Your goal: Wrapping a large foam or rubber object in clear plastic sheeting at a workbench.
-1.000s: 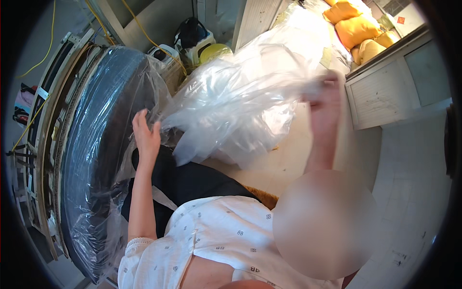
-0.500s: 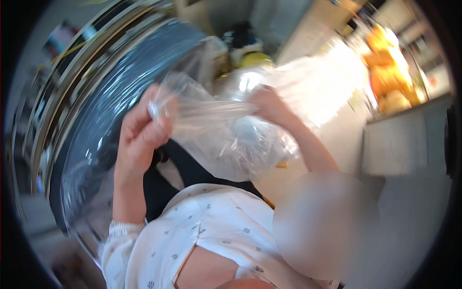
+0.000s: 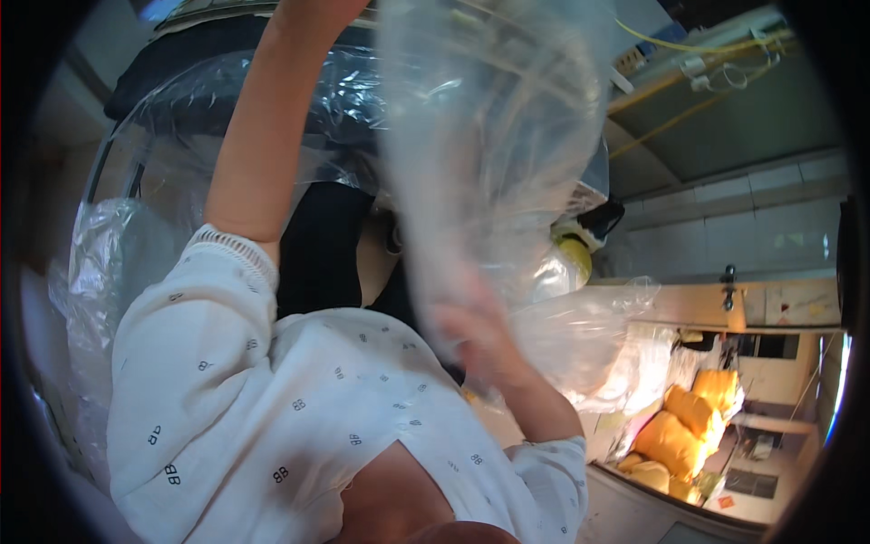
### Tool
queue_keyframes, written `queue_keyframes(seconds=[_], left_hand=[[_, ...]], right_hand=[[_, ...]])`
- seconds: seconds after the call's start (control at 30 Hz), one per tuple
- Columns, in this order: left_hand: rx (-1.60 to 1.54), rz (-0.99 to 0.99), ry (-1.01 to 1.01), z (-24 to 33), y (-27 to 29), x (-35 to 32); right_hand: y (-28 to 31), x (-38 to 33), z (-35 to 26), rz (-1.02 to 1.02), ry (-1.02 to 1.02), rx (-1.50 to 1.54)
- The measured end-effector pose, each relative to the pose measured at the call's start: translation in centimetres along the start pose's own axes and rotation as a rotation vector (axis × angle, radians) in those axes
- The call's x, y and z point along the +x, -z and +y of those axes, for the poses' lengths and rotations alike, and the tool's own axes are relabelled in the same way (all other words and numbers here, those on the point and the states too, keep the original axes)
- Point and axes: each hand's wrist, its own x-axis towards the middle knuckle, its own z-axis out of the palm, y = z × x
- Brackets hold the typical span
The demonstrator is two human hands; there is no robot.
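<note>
Head view, the only 1 available: A worker in a white patterned shirt (image 3: 362,390) holds a large sheet of clear plastic film (image 3: 507,118) upright before the body, its upper end cut off by the top of the frame. The right hand (image 3: 476,326), blurred, is at the film's lower end, its grip apparently closed, fingers curled in on the bunched plastic. The left forearm (image 3: 258,136) reaches high, and the left hand (image 3: 333,7) is all but lost at the top edge; whether its grip is open or has hold of anything cannot be told.

Behind the film lies a dark padded slab (image 3: 349,95) under glossy clear wrapping. More loose plastic (image 3: 580,354) lies to the right, near a round yellow object (image 3: 574,258), with orange-yellow sacks (image 3: 675,431) well apart beyond.

The step in hand appears to be spreading or stretching the film between 2 raised and lowered arms. The next move would seem to call for a firm right grip and enough slack to keep the thin sheet from snagging or folding onto itself.
</note>
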Motion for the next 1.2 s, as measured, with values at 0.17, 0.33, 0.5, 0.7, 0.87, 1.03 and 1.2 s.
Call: queue_keyframes(seconds=[0.17, 0.33, 0.5, 0.7, 0.87, 1.03, 1.2], left_hand=[[0.414, 0.213, 0.265, 3.5, 9.1, -7.9], [0.995, 0.649, 0.508, 17.5, 16.5, -21.7], [1.218, 0.555, 0.708, 24.0, 19.8, -26.8], [1.512, 0.436, 0.802, 25.1, 22.8, -26.6], [1.686, 0.331, 0.575, 18.2, 25.9, -16.4], [2.265, 0.236, 0.488, 12.3, 27.3, -12.2], [1.991, 0.338, 0.447, 11.2, 30.7, -11.3]], right_hand=[[-8.8, 6.2, 1.0, -0.991, 0.25, -0.004], [-10.2, 16.6, -7.7, -0.682, 0.779, -0.298], [-5.6, 25.5, -8.0, -0.161, 0.934, -1.564], [-4.2, 22.5, -6.1, -0.128, 0.751, -1.703], [-4.5, 22.7, -5.8, -0.097, 0.731, -1.762], [-4.6, 22.5, -6.2, -0.115, 0.715, -1.764], [-4.0, 22.5, -8.1, -0.036, 0.894, -1.321]])
